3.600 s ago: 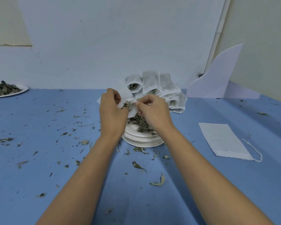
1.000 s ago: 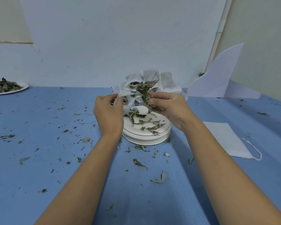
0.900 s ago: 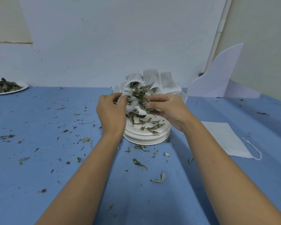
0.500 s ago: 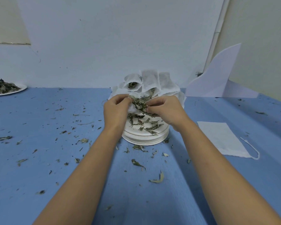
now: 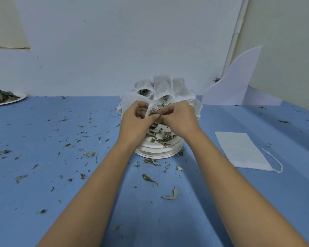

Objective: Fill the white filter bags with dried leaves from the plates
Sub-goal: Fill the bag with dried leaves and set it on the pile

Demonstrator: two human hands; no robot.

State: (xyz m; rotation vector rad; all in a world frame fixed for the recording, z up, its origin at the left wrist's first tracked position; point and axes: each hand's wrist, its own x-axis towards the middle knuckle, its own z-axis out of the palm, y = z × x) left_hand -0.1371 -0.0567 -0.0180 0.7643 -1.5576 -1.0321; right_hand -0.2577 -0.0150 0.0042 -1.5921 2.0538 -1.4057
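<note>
Pinching bag (image 5: 148,109) mouth open in left hand (image 5: 134,123), plate (image 5: 157,152) just below grip for catching spills; pushing pinched leaves (image 5: 154,114) into opening with right hand (image 5: 179,120), seemingly partly inside.

The scene is lit evenly by soft, cool light from overhead. Faint, diffuse shadows are cast on the blue table (image 5: 25,229) beside the forearms (image 5: 91,198). The scattered dried leaves (image 5: 169,195) are rendered sharply. The pipe (image 5: 235,41) near the right edge is tilted by wide-angle distortion.
</note>
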